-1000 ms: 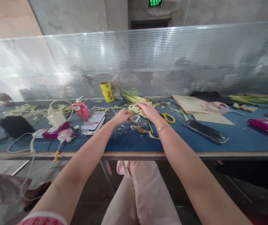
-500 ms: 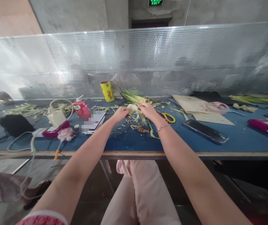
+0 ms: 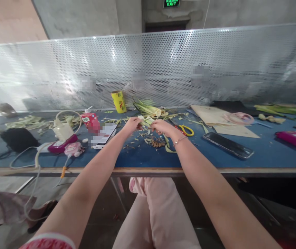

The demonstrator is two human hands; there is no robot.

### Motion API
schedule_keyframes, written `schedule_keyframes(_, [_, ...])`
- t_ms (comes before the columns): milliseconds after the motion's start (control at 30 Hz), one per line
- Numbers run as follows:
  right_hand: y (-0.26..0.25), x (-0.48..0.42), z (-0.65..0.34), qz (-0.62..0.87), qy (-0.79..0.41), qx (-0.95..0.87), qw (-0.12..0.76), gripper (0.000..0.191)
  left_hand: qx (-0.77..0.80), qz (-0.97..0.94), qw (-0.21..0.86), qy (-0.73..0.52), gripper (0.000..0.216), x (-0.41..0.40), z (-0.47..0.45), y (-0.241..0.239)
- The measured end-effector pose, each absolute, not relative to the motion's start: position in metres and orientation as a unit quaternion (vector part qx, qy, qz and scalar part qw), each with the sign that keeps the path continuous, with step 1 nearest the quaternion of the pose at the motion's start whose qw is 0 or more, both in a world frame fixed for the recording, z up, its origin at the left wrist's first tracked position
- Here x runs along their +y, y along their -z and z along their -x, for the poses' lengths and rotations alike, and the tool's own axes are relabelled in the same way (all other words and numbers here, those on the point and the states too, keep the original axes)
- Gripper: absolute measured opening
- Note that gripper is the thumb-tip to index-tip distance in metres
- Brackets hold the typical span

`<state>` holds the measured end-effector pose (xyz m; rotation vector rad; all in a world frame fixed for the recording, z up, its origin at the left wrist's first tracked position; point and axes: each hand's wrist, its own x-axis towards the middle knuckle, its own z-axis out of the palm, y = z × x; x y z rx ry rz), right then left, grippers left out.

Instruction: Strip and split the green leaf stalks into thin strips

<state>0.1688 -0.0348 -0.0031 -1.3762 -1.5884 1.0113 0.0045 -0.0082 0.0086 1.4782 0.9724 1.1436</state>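
Between my two hands is a pale green leaf strip (image 3: 148, 121), perhaps husk, held over the middle of the table. My left hand (image 3: 133, 125) is closed on its left end, and my right hand (image 3: 161, 126) pinches the right end. Fingertips partly hide the strip. Just beyond lies a bundle of green leafy stalks (image 3: 150, 110). A brown fibrous clump (image 3: 155, 142) and pale scraps lie nearer to me, below the hands. Yellow-handled scissors (image 3: 186, 130) rest to the right of my right hand, their blades partly covered.
A yellow cardboard tube (image 3: 119, 101) stands by the perforated metal screen (image 3: 127, 62). Leftward are a red drink carton (image 3: 91, 121), a white device (image 3: 105, 135) and cables. On the right lie a phone (image 3: 228, 145), beige sheets (image 3: 212, 117) and a magenta case (image 3: 295, 140).
The leaf strip has turned and shows more green between the hands. My right hand has lowered slightly, and my left has shifted a little; both keep hold.
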Motion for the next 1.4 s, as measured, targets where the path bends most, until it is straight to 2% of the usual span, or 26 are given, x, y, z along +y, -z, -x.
schedule_keyframes(133, [0.008, -0.032, -0.166, 0.51, -0.446, -0.625, 0.388, 0.005, 0.394, -0.597, 0.519, -0.468, 0.029, -0.007, -0.006, -0.007])
schedule_keyframes(200, [0.009, -0.03, -0.166, 0.49, -0.469, -0.611, 0.408, 0.01, 0.385, -0.593, 0.528, -0.471, 0.03, -0.007, -0.006, -0.006])
schedule_keyframes(267, [0.008, -0.029, -0.164, 0.469, -0.496, -0.582, 0.442, 0.015, 0.381, -0.591, 0.535, -0.469, 0.03, -0.006, -0.006, -0.006])
schedule_keyframes(433, [0.001, -0.034, -0.157, 0.418, -0.543, -0.474, 0.554, 0.009, 0.381, -0.6, 0.534, -0.458, 0.028, -0.003, -0.005, -0.003])
schedule_keyframes(633, [-0.006, -0.04, -0.152, 0.405, -0.575, -0.349, 0.619, 0.019, 0.385, -0.604, 0.539, -0.443, 0.029, -0.003, -0.005, -0.002])
schedule_keyframes(800, [-0.003, -0.031, -0.158, 0.401, -0.571, -0.33, 0.636, 0.018, 0.376, -0.608, 0.538, -0.447, 0.028, -0.006, -0.006, -0.005])
schedule_keyframes(967, [0.001, -0.022, -0.158, 0.409, -0.563, -0.353, 0.625, 0.016, 0.34, -0.582, 0.54, -0.504, 0.028, -0.008, -0.007, -0.008])
schedule_keyframes(1067, [0.003, -0.023, -0.157, 0.385, -0.524, -0.379, 0.659, 0.015, 0.365, -0.562, 0.537, -0.512, 0.026, -0.008, -0.007, -0.008])
schedule_keyframes(1200, [0.003, -0.025, -0.16, 0.395, -0.373, -0.487, 0.684, 0.012, 0.408, -0.608, 0.508, -0.454, 0.027, -0.006, -0.006, -0.006])
schedule_keyframes(1300, [0.004, -0.022, -0.164, 0.403, -0.259, -0.56, 0.676, 0.014, 0.411, -0.686, 0.443, -0.405, 0.034, -0.004, -0.005, -0.002])
schedule_keyframes(1400, [0.006, -0.019, -0.164, 0.39, -0.197, -0.607, 0.664, 0.011, 0.422, -0.726, 0.381, -0.386, 0.035, -0.004, -0.004, 0.0])
